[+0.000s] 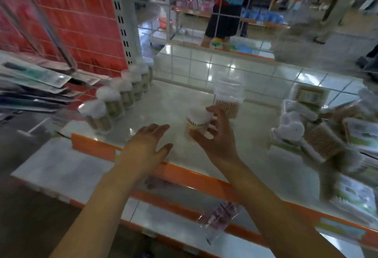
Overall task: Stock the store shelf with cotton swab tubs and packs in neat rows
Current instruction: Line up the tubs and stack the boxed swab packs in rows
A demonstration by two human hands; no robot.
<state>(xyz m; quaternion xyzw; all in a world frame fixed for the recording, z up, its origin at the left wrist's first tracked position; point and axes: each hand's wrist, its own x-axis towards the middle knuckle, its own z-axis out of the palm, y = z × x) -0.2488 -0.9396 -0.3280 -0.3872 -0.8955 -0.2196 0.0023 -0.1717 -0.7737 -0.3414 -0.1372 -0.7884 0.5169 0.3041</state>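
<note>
Gripping a cotton swab tub [197, 123] near the middle of the shelf [163, 102], the right hand [216, 134] has thumb and fingers curled round its sides; tub upright or close to it, whether its base touches the shelf cannot be told. Left hand [148, 143] hovers just beside it, fingers straight and relaxed, holding nothing.

Row of tubs [120, 96] runs along the left edge of the shelf, front to back, white caps up. A taller tub [227, 98] stands alone just behind the held one. Loose heap of swab packs [319, 134] at the right end, untidy, some overhanging the orange shelf lip [184, 175].

Risks, as judged: picture heavily blurred, so motion looks quick; a fast set-down could tip the narrow tub. Sliding it left toward the row might nudge the front tub and topple several in line. The heap at right looks unstable; a brush from the right forearm could send packs off the lip.
</note>
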